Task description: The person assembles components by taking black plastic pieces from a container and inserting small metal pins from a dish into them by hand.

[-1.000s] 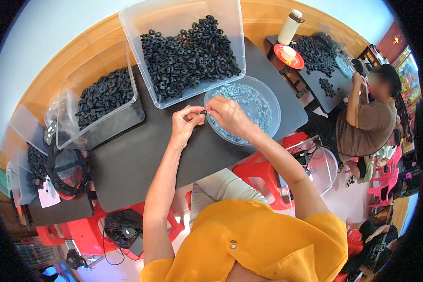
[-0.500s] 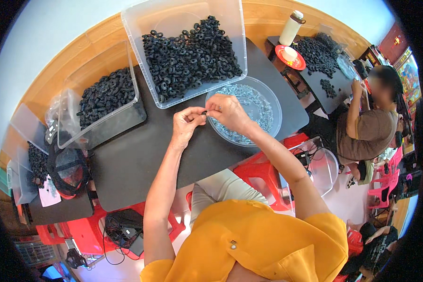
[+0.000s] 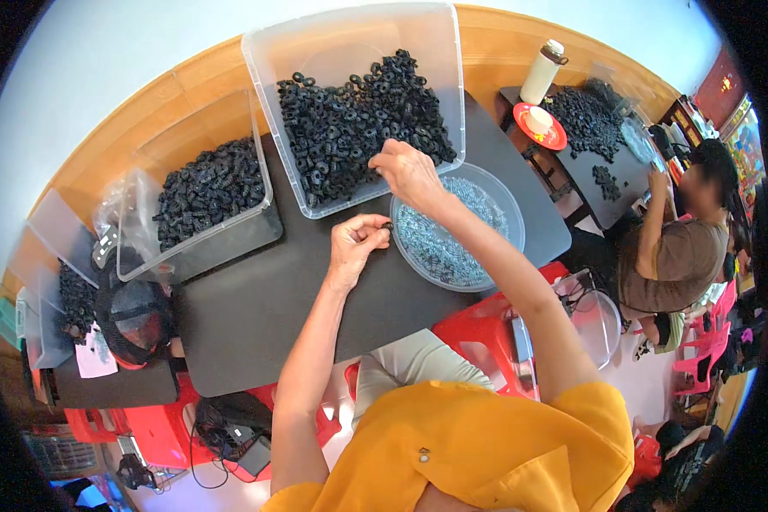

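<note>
My left hand (image 3: 357, 250) is above the dark table, its thumb and forefinger pinched on a small black plastic part (image 3: 388, 228). My right hand (image 3: 410, 177) reaches over the front edge of a large see-through bin (image 3: 356, 205). Its fingertips are pressed together at the heap of black ring-shaped parts (image 3: 350, 119); whatever they grip there is too small to make out. Below my right wrist stands a round see-through tub (image 3: 518, 224), with many small shiny metal pieces (image 3: 452, 243), like springs, inside.
Left of the large bin, another see-through bin (image 3: 222, 229) holds black parts. A black mesh-like bag (image 3: 136, 316) lies farther left. At the right, a person in a brown shirt (image 3: 674, 264) sits by a table with black parts, a bottle (image 3: 542, 75) and a red plate (image 3: 555, 136).
My right hand has left my left hand and moved up to the ring-shaped parts in the large bin. The left hand keeps its pinch on the small black part. The whole view has shifted slightly.
</note>
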{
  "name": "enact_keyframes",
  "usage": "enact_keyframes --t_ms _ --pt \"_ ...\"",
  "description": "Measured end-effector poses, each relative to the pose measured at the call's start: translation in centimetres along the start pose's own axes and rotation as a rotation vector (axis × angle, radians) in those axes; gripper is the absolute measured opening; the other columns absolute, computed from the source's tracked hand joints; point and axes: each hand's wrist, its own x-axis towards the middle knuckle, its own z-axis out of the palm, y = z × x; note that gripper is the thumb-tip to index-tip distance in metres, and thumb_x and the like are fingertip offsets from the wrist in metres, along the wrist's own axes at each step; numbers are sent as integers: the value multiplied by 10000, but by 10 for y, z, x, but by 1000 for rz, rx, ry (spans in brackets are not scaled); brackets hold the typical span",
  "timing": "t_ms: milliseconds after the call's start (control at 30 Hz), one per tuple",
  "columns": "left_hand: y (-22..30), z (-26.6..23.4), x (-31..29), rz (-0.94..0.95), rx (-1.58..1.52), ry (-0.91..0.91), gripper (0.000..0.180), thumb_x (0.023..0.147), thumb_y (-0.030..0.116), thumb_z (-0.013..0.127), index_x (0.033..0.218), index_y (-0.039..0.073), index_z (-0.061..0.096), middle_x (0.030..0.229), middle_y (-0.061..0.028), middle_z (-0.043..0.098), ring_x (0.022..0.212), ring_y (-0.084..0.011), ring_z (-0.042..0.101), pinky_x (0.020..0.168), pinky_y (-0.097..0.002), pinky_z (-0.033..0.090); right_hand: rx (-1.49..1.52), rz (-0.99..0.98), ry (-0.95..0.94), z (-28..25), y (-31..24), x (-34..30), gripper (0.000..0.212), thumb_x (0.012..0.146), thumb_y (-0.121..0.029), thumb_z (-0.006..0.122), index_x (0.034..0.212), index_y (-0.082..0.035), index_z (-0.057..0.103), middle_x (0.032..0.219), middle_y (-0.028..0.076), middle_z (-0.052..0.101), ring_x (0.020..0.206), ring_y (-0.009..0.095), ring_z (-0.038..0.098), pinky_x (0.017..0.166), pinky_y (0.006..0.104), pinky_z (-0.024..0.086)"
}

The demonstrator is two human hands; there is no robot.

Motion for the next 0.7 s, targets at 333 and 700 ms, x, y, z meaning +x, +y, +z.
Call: enact_keyframes --t_ms 333,700 --pt "-1 0 2 -10 22 -1 157 774 -1 627 930 12 635 702 -3 607 618 -52 546 577 -204 476 -144 -4 -182 20 20 29 145 698 -28 585 830 -79 618 829 64 494 860 241 539 690 371 478" --pt "0 0 2 -13 10 -15 158 779 11 623 936 13 634 761 -2 604 656 -52 552 591 -212 490 -172 -107 -58 26 24 29 65 713 -36 559 776 -47 549 813 90 452 827 253 499 588 343 491"
